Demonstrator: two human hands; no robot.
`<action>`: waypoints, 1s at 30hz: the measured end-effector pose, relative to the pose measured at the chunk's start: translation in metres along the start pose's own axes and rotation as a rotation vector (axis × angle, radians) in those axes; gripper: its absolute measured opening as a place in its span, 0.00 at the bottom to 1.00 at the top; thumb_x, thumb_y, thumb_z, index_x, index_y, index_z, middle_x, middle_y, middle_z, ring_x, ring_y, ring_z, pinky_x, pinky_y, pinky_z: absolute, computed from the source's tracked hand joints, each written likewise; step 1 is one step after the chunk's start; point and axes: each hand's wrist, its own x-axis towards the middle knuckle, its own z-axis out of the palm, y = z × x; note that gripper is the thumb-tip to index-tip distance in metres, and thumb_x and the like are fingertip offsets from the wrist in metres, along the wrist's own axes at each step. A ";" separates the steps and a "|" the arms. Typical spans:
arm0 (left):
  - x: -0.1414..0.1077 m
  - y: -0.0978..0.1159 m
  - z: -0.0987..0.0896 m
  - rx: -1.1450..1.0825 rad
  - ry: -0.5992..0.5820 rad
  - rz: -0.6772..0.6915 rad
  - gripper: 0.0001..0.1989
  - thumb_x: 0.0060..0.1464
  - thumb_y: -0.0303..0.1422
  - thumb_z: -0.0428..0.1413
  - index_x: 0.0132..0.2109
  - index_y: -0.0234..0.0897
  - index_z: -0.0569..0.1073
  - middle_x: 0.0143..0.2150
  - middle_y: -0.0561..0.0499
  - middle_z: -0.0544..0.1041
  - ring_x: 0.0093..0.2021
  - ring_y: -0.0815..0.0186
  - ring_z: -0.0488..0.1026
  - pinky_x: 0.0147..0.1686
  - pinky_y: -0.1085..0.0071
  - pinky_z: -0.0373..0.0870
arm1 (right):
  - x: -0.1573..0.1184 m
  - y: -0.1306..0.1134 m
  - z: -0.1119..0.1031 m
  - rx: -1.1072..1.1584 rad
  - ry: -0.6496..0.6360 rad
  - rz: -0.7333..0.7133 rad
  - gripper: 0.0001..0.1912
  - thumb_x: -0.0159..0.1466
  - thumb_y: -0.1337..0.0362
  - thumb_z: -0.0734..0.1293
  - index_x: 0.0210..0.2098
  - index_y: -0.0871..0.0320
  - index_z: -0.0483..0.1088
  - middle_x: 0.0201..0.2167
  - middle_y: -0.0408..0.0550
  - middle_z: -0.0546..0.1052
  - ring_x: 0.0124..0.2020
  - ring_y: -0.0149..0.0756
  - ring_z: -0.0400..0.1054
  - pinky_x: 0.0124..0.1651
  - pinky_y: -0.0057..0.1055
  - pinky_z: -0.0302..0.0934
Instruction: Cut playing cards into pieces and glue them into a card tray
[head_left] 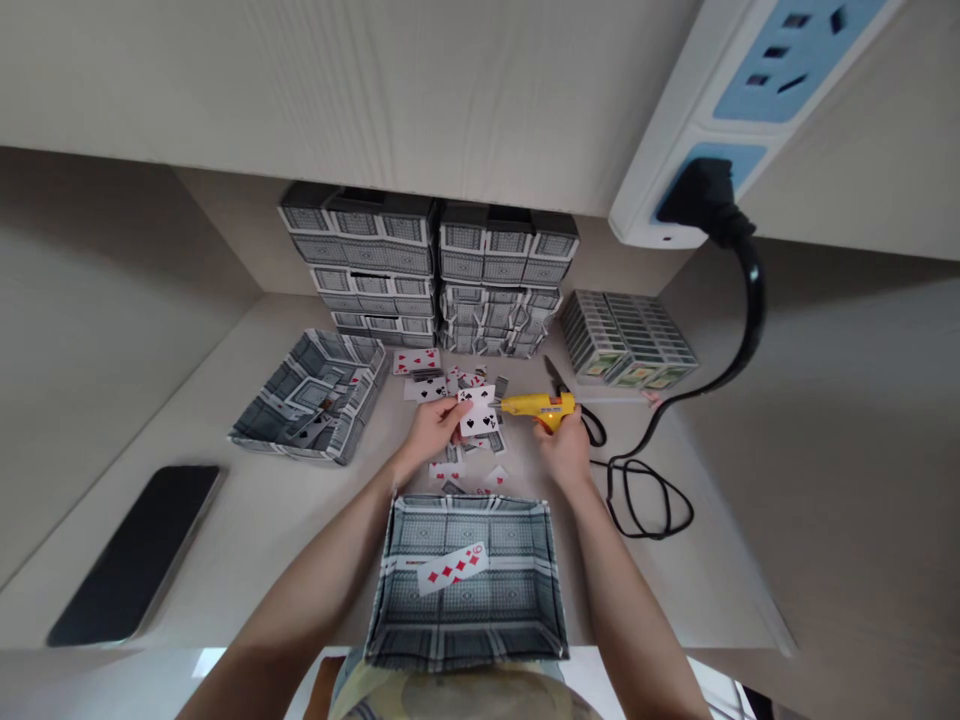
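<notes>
Tabletop (277, 520): pale surface across the frame; stray glue could mark it if the nozzle drips.
Stacked card boxes (367, 250): two columns at upper centre; a knock from a reaching hand could topple them.
Power strip (727, 132): upper right, plug seated; a hard tug on the cord could work it loose.
Near tray (517, 570): lower centre, between the forearms; an elbow pulled in could dent its thin walls.
Left tray (364, 405): left of centre, loose cards inside; a sideways sweep of the left arm could shove it.
Phone (139, 555): lower left, well apart from both hands; little threat there.
Cord (754, 310): hangs down the right side and coils on the surface; the coil could snag the right forearm and jerk the tool.
Right hand (566, 450): right of centre, fingers wrapped round the glue gun (536, 405); I cannot tell whether the trigger is pressed.
Left hand (431, 430): at centre, pinching a spade card (480, 410); its fingers could get burned if the nozzle, right at the card's edge, slips leftward.
Card scraps (450, 470): scattered below the held card; falling glue could stick pieces together.
</notes>
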 end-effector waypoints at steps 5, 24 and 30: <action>0.000 -0.001 0.000 0.001 0.022 0.002 0.19 0.49 0.44 0.50 0.20 0.35 0.65 0.12 0.58 0.66 0.13 0.74 0.61 0.15 0.77 0.56 | 0.000 0.000 -0.001 0.019 0.011 -0.011 0.21 0.52 0.62 0.62 0.43 0.65 0.58 0.29 0.54 0.73 0.30 0.42 0.68 0.29 0.29 0.58; 0.001 -0.003 -0.001 -0.030 0.144 0.009 0.16 0.50 0.42 0.51 0.21 0.35 0.64 0.13 0.57 0.66 0.12 0.73 0.62 0.14 0.77 0.57 | 0.011 0.009 -0.016 0.154 0.248 0.115 0.21 0.45 0.60 0.66 0.36 0.61 0.60 0.29 0.51 0.70 0.30 0.41 0.66 0.30 0.32 0.60; 0.005 -0.005 -0.007 0.008 0.246 0.041 0.16 0.51 0.42 0.50 0.22 0.36 0.64 0.12 0.58 0.65 0.13 0.73 0.62 0.15 0.77 0.57 | 0.021 0.042 -0.019 -0.104 0.320 0.087 0.21 0.43 0.56 0.68 0.32 0.63 0.63 0.30 0.57 0.68 0.37 0.51 0.63 0.37 0.41 0.59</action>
